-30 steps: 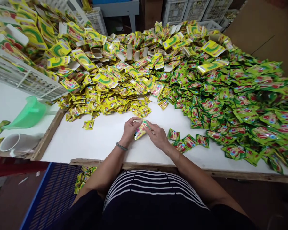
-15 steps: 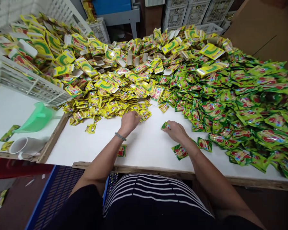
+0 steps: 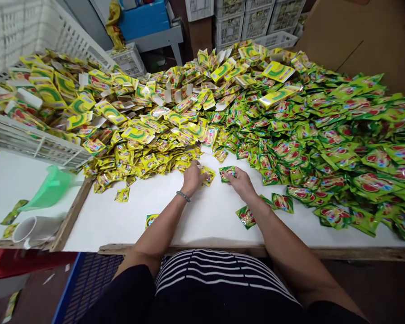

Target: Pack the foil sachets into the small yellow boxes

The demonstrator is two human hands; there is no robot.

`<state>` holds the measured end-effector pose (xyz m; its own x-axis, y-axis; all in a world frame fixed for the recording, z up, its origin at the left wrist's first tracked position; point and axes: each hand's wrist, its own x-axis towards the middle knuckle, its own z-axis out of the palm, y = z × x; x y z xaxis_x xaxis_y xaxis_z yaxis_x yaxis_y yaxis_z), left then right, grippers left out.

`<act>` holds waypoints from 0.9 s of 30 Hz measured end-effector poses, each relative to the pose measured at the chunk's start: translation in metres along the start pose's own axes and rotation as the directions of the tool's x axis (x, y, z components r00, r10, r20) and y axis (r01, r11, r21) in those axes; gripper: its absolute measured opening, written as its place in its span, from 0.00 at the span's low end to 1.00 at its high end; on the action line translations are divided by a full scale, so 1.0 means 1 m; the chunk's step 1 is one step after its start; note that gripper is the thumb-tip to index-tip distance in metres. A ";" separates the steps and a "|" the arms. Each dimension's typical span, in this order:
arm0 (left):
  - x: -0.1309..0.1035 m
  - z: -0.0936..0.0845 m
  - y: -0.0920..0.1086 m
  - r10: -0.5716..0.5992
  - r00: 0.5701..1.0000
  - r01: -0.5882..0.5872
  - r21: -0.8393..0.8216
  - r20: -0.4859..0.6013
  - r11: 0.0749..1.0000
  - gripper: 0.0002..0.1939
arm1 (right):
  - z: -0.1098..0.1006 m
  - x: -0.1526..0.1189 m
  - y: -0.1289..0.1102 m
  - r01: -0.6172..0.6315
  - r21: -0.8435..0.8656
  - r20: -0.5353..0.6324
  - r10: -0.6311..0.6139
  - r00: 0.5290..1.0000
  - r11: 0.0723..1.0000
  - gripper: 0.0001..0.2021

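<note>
My right hand point(image 3: 241, 183) pinches a green packet point(image 3: 227, 173) by its right edge, above the white tabletop point(image 3: 202, 216). Just left of it, my left hand point(image 3: 193, 179), with a beaded bracelet at the wrist, has its fingers closed on a small yellow packet point(image 3: 207, 176). Behind my left hand spreads a heap of yellow packets point(image 3: 145, 162). On the right rises a heap of green packets point(image 3: 317, 144). One loose green packet point(image 3: 246, 217) lies under my right forearm. Another packet point(image 3: 151, 220) is partly covered by my left forearm.
Flat yellow boxes point(image 3: 135, 134) are piled along the back. A white plastic crate point(image 3: 40, 146) full of boxes stands at the left. Near it are a green scoop point(image 3: 50, 186) and a white mug point(image 3: 37, 230). A wooden strip point(image 3: 70, 211) divides the tabletop. Cardboard point(image 3: 354, 49) stands back right.
My left hand has moved right and now holds a yellow packet. The green packet in my right hand has turned face up, close to my left hand. The whole view has shifted slightly.
</note>
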<state>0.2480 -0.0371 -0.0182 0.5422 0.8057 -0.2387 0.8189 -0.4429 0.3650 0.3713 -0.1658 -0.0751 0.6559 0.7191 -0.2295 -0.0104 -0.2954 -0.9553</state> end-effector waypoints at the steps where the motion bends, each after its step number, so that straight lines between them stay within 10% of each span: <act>1: 0.000 0.000 0.002 -0.021 1.000 0.021 0.017 0.017 1.000 0.29 | 0.002 0.000 -0.001 -0.037 0.040 0.003 0.037 0.999 0.999 0.15; 8: 0.007 -0.002 0.003 0.002 1.000 0.001 0.146 -0.019 0.989 0.25 | 0.010 -0.001 0.000 -0.101 0.224 0.051 0.091 0.995 0.969 0.17; 13: -0.008 0.004 -0.002 0.006 0.970 -0.049 -0.169 -0.244 0.984 0.14 | 0.014 -0.007 -0.009 -0.045 0.447 0.048 0.027 0.999 0.893 0.21; 19: -0.030 0.022 0.011 0.224 0.975 -0.159 -0.671 0.011 0.724 0.22 | 0.017 -0.014 -0.025 0.114 0.404 -0.007 -0.121 0.993 0.908 0.22; 23: -0.021 0.007 0.025 0.315 0.946 -0.240 -0.475 0.083 0.847 0.18 | 0.004 -0.014 -0.027 0.105 0.275 -0.152 -0.065 0.986 0.956 0.21; 27: 0.024 -0.025 0.050 0.275 0.944 -0.285 -0.032 -0.181 0.958 0.15 | -0.004 -0.009 -0.026 0.109 0.241 -0.282 -0.038 0.959 0.964 0.22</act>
<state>0.2969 -0.0302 0.0169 0.7031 0.7101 0.0379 0.6238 -0.6416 0.4464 0.3691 -0.1673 -0.0479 0.8422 0.5228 -0.1315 -0.1205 -0.0552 -0.9912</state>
